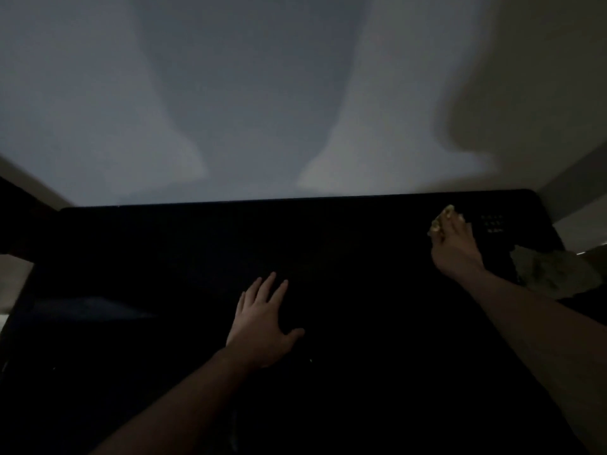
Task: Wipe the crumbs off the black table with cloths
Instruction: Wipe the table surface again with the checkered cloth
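Note:
The black table (345, 244) fills the lower half of the dim head view. My left hand (262, 323) lies flat on its middle with the fingers spread and holds nothing. My right hand (455, 247) reaches to the far right corner and presses a small yellowish cloth (440, 221) against the tabletop, with the fingers curled over it. A second, greenish crumpled cloth (555, 274) lies at the table's right edge, just right of my right wrist. A single pale crumb (310, 360) shows near my left thumb; other crumbs are too dark to make out.
A pale wall (262, 110) stands right behind the table's far edge. A grid of small light dots (492, 223) marks the tabletop just right of my right hand. The table's right edge runs close beside the green cloth.

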